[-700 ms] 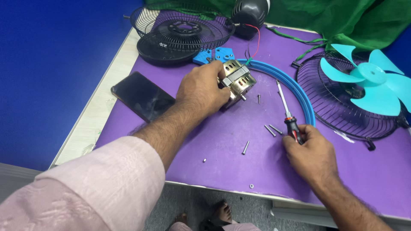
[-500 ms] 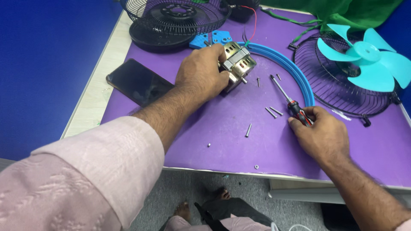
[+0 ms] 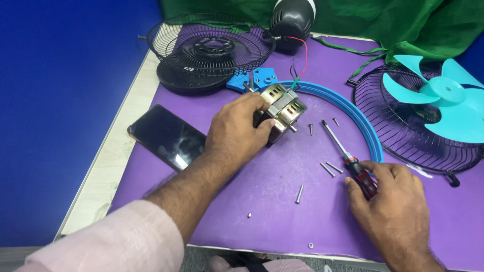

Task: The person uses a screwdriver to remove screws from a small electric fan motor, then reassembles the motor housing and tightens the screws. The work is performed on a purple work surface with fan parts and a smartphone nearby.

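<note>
Comparing frames: left hand [image 3: 237, 133] stayed clamped on the fan motor [image 3: 283, 108] mid-mat, right hand [image 3: 390, 201] closed further around the screwdriver [image 3: 348, 157] handle, apparently lifting it.

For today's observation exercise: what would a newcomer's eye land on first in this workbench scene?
Probably the left hand gripping a metal fan motor mid-table on the purple mat. Next, the right hand holding a red-and-black screwdriver, loose screws beside it. At far right, a turquoise fan blade lies on a black wire guard.

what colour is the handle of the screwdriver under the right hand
Red and black. The screwdriver handle under the right hand shows best in the head view.
</note>
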